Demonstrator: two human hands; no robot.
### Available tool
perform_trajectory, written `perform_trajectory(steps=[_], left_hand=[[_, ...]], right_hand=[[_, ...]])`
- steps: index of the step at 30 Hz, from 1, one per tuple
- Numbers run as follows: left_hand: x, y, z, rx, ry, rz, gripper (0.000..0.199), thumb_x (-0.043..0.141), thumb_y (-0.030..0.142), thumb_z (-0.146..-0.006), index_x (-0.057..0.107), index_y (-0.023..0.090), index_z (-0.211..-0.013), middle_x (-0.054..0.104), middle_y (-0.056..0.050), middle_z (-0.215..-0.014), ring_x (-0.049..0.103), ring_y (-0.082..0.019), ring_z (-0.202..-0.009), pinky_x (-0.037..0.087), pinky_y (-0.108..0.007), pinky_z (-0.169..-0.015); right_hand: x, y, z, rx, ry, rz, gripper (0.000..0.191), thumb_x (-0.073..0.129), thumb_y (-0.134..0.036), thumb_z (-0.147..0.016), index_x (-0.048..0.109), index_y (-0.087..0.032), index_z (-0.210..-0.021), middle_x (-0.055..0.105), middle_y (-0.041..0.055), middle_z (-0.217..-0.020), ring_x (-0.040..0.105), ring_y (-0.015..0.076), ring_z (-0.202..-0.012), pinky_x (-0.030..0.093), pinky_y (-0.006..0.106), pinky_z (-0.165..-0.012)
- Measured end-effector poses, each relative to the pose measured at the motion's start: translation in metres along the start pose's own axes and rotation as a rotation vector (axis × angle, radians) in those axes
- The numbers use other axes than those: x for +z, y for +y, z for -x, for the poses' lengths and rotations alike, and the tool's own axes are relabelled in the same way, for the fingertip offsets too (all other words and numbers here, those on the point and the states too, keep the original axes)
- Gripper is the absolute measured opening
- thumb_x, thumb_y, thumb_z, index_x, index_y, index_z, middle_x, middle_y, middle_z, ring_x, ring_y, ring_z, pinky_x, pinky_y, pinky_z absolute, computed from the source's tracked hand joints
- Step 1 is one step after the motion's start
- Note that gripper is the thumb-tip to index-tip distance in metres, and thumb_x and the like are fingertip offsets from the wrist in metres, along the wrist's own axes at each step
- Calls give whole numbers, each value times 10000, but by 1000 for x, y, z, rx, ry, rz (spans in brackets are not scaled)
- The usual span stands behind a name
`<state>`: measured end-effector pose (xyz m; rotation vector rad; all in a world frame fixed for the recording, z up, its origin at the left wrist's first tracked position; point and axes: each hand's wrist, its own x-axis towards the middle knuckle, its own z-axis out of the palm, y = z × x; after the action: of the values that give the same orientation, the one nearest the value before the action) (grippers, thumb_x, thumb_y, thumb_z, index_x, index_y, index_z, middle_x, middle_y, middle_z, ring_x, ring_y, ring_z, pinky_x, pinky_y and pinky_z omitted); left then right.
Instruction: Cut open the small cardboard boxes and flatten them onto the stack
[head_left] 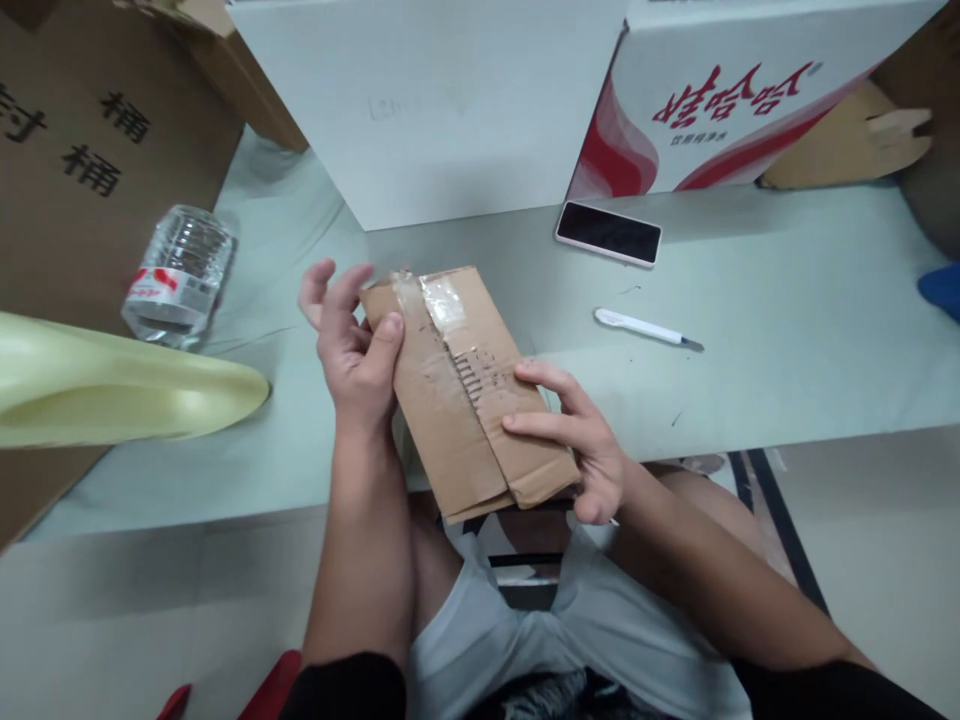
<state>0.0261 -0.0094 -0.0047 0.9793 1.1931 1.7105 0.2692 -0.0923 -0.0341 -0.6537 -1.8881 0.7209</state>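
Observation:
A small brown cardboard box (431, 400) is held tilted above the table's front edge and my lap. Clear tape and a patch of silvery tape cover part of its upper face, and a seam with dark marks runs down the middle. My left hand (360, 345) grips the box's upper left edge, thumb on top, other fingers raised or behind it. At the lower right edge, two fingers of my right hand (581, 440) lie on the face; its thumb is by the corner. A white craft knife (645, 328) lies on the table to the right.
On the pale green table (787, 370) lies a phone (609, 234). White cartons (465, 110) stand behind it. Left are a water bottle (180, 275), a pale yellow curved object (127, 385) and a large brown carton (90, 180). Something blue (941, 290) shows at the right edge.

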Motion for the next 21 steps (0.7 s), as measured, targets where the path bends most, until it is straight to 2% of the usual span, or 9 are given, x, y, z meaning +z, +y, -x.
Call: perform_trajectory(steps=[3, 6, 9, 11, 13, 16, 18, 21], left_hand=[[8, 13, 12, 38, -114, -88, 172, 881, 187, -735, 772, 239, -857, 508, 4, -1574, 331, -400, -1594, 426, -543, -1288], [14, 29, 25, 8, -209, -63, 255, 892, 67, -645, 733, 256, -706, 602, 3, -1479, 320, -402, -1604, 348, -584, -1344], [17, 38, 32, -26, -202, -66, 359, 864, -55, -570, 690, 253, -633, 625, 9, -1441, 304, -384, -1622, 307, -562, -1370], [16, 38, 33, -19, -212, -113, 348, 855, -55, -584, 700, 249, -652, 616, 22, -1448, 305, -361, -1628, 282, -544, -1378], [12, 32, 31, 43, -264, -183, 258, 870, 42, -641, 743, 252, -720, 586, 24, -1490, 306, -360, -1625, 232, -556, -1390], [1, 16, 25, 188, -389, -310, 122, 850, 294, -761, 812, 278, -876, 497, 18, -1591, 299, -384, -1618, 193, -592, -1391], [-8, 4, 20, 287, -469, -389, 170, 799, 422, -822, 834, 317, -950, 439, 38, -1636, 327, -386, -1599, 245, -586, -1377], [-17, -6, 13, 387, -545, -500, 232, 711, 492, -889, 847, 372, -1034, 408, 78, -1658, 369, -369, -1574, 347, -559, -1341]], right_hand=[[0, -4, 3, 26, 2, 42, 555, 520, -631, -977, 613, -416, -1480, 501, 63, -1611, 531, 332, -1475, 419, 606, -1270], [-3, -8, 3, 47, -11, 63, 530, 591, -507, -961, 595, -431, -1486, 475, 55, -1633, 511, 325, -1496, 425, 593, -1271], [-7, -11, 4, 103, -35, 72, 494, 609, -477, -946, 632, -426, -1437, 448, 49, -1653, 500, 335, -1509, 463, 588, -1238], [-8, -11, 6, 131, -35, 63, 470, 608, -453, -942, 650, -409, -1408, 426, 49, -1665, 500, 338, -1509, 484, 579, -1214], [-6, -11, 7, 145, -28, 48, 448, 597, -447, -941, 663, -389, -1381, 416, 54, -1666, 510, 341, -1496, 508, 569, -1182], [-4, -11, 8, 163, -20, 51, 416, 565, -460, -952, 679, -361, -1340, 419, 64, -1656, 525, 346, -1473, 543, 560, -1126], [-3, -13, 7, 146, -7, 61, 407, 553, -454, -958, 689, -331, -1321, 429, 81, -1643, 536, 349, -1457, 552, 553, -1100], [-1, -15, 5, 120, 24, 77, 397, 548, -435, -957, 706, -294, -1292, 447, 102, -1619, 558, 348, -1424, 552, 544, -1082]])
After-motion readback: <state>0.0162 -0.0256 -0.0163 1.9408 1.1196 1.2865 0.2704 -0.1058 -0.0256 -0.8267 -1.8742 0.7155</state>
